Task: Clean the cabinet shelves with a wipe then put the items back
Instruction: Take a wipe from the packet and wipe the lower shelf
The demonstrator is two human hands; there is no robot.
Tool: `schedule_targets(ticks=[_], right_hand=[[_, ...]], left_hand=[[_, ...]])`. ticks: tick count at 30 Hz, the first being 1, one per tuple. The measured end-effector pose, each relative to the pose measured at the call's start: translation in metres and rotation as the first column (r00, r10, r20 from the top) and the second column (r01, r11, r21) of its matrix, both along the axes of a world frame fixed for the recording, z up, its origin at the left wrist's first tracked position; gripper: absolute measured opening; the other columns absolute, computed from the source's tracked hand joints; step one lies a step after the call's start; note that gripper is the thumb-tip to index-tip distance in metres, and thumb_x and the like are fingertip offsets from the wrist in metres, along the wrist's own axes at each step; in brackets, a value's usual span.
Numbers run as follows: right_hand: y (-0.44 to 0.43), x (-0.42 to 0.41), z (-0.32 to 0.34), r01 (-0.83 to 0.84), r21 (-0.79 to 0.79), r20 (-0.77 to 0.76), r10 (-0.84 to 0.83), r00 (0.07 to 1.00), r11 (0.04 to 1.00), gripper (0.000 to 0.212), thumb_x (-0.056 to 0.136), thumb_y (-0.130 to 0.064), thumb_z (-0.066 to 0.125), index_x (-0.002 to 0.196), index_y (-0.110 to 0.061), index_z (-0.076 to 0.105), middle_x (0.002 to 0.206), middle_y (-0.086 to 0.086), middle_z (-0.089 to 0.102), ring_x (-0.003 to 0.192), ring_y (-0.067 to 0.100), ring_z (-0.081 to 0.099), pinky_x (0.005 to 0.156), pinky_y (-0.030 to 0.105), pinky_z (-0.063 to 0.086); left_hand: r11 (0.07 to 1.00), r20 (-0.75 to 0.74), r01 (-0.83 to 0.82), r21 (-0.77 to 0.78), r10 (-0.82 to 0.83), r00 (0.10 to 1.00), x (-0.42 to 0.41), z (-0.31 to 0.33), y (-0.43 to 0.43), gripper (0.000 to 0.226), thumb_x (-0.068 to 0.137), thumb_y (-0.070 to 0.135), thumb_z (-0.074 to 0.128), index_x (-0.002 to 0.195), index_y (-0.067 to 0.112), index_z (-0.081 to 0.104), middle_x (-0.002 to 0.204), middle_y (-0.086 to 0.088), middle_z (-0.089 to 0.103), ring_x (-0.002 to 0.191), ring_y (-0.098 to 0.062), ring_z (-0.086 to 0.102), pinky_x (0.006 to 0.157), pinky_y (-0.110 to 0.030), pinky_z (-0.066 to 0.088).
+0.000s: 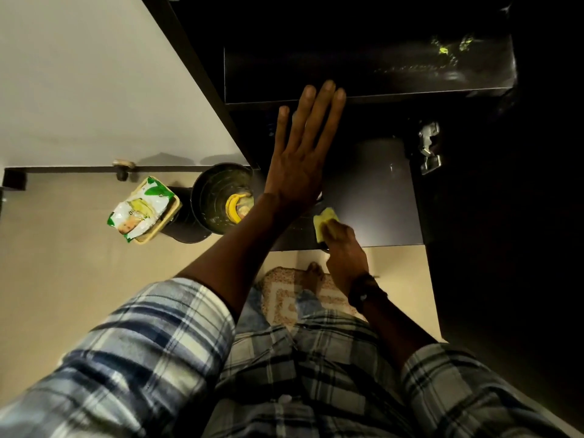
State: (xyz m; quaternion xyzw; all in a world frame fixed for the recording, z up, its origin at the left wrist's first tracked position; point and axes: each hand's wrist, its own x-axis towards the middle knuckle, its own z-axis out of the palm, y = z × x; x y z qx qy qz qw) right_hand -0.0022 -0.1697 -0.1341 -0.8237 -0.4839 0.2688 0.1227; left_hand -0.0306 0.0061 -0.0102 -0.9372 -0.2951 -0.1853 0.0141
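Left hand (300, 159) flat, fingers spread, tips up at front edge of upper shelf (379, 67), gripping nothing; looks like a brace. Right hand (343, 248) clamped on yellow wipe (324, 222), pressing it to lower shelf (373, 197) near front-left corner.

Step in hand, prob.: wiping lower shelf. Both shelves bare of items as far as seen; far back too dark to tell. Upper shelf glossy w/ streaks at right, maybe wiped already, not sure.

To do it well:
- Keep wipe flat under fingers, not bunched, for more contact per pass.
- Work back to front, overlapping strokes, pulling crumbs toward open edge rather than into rear corners.
- Get corners + strip by left wall, near where wipe sits now.
- Stay clear of metal hinge (428, 147) on right side; could snag wipe.
- Keep left-hand brace light; palm marks on glossy dark surface would show.
- Refold to clean face if wipe greys.

Items waiting on floor to left: snack packet (142, 207) in small tray, black metal pot (218, 191) w/ banana (233, 207) inside, just beside cabinet. Shelf should prob. dry before they go back.
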Motion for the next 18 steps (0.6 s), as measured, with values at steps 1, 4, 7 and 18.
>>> schedule_targets(ticks=[1,4,7,18], right_hand=[[-0.010,0.000,0.004,-0.010,0.000,-0.010,0.010,1.000,1.000,0.065,0.077,0.008,0.051,0.140,-0.010,0.042,0.143,0.013,0.042,0.123,0.033,0.046,0.094,0.044,0.052],[-0.035,0.021,0.006,0.017,0.016,0.127,-0.019,0.992,1.000,0.064,0.069,0.013,0.056,0.131,-0.002,0.050,0.134,0.018,0.051,0.112,0.039,0.053,0.088,0.044,0.054],[-0.027,0.048,-0.002,0.138,-0.078,0.195,-0.121,0.973,0.987,0.054,0.077,0.007,0.054,0.129,-0.003,0.050,0.134,0.016,0.047,0.108,0.034,0.049,0.084,0.040,0.053],[-0.033,0.034,-0.001,-0.057,-0.174,0.275,0.104,0.956,0.983,0.062,0.067,-0.015,0.027,0.112,0.005,0.065,0.120,0.023,0.064,0.108,0.039,0.063,0.107,0.046,0.038]], left_hand=[[1.000,0.006,0.003,-0.007,-0.003,1.000,0.000,0.000,0.000,0.095,0.061,-0.013,0.046,0.146,0.010,0.009,0.153,-0.017,0.023,0.141,-0.033,0.012,0.115,-0.047,-0.003],[1.000,0.004,0.001,-0.008,-0.001,1.000,0.000,-0.001,0.000,0.095,0.062,-0.012,0.047,0.146,0.009,0.009,0.153,-0.017,0.022,0.141,-0.033,0.010,0.115,-0.047,-0.003],[1.000,0.008,-0.005,-0.007,0.005,1.000,0.001,-0.001,0.000,0.093,0.063,-0.013,0.045,0.146,0.009,0.009,0.153,-0.018,0.023,0.140,-0.033,0.011,0.115,-0.048,-0.002],[1.000,0.009,-0.015,-0.005,0.015,1.000,0.002,0.001,-0.002,0.090,0.063,-0.011,0.044,0.146,0.008,0.014,0.153,-0.017,0.024,0.141,-0.034,0.015,0.115,-0.048,-0.001]])
